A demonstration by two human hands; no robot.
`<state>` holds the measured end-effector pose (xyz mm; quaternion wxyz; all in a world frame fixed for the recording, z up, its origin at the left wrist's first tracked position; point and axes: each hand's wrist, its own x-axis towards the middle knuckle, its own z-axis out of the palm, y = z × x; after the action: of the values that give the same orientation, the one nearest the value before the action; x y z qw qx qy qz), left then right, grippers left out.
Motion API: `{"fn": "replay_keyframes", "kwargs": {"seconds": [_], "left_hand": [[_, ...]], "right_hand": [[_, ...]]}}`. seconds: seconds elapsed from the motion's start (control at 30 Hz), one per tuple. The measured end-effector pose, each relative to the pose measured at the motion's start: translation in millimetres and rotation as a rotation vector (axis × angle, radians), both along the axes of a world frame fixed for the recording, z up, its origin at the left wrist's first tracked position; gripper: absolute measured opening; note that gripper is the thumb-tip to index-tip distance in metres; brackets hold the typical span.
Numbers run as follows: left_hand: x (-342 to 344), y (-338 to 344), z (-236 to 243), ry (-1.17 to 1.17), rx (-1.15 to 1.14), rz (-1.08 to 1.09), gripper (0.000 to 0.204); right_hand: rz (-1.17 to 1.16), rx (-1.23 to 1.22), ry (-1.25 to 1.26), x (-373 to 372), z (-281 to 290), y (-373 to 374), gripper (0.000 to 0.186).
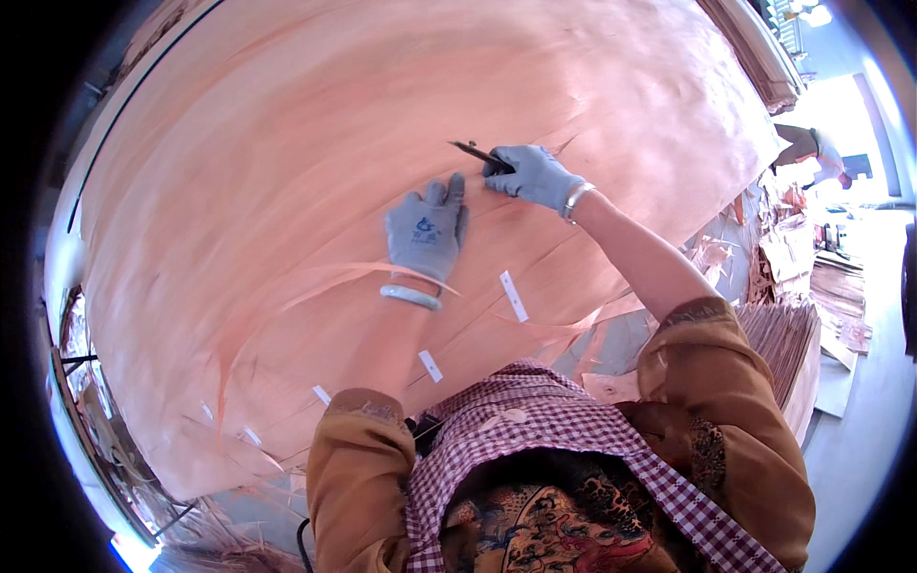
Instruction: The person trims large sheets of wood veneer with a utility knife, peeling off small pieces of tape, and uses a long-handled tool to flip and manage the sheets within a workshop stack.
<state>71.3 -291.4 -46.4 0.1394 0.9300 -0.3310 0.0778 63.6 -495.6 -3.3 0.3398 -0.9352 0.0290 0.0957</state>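
Veneer sheet (287, 191) fills our bench; our left hand (427, 232) lies flat, released, our right hand (535, 177) grasping a knife (478, 153); stacks (793, 353) at the right edge.

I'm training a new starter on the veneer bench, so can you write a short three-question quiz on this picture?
1. True or false: the left hand lies flat on the veneer sheet.
2. What does the right hand hold? A) a dark slim blade tool B) a hammer C) a paint roller
3. Fill in: short white strips of ____ sit across splits near the sheet's near edge.

Key
1. True: the gloved palm is down, fingers spread on the wood.
2. A: its tip points left, just above the left hand's fingertips.
3. Tape: several pieces show along the lower part of the sheet.
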Motion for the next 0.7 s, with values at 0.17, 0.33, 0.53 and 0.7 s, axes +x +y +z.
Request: {"fn": "replay_keyframes", "kwargs": {"seconds": [0.17, 0.33, 0.53, 0.7], "left_hand": [[7.1, 38.1, -10.2, 0.075, -0.148, -0.008, 0.043], [-15.0, 157.5, 7.0, -0.146, -0.005, 0.244, 0.063], [-170.5, 469.0, 41.1, -0.05, 0.667, 0.809, 0.037], [-520.9, 577.5, 51.6, 0.457, 0.915, 1.455, 0.021]], "right_hand": [[0.101, -0.13, -0.036, 19.9, -33.5, 22.2, 0.019], [-0.061, 0.048, 0.156, 7.4, -20.4, 12.5, 0.009], [-0.041, 0.137, 0.179, 15.6, -31.0, 12.9, 0.009], [0.033, 0.099, 0.123, 20.7, -39.7, 6.7, 0.012]]}}
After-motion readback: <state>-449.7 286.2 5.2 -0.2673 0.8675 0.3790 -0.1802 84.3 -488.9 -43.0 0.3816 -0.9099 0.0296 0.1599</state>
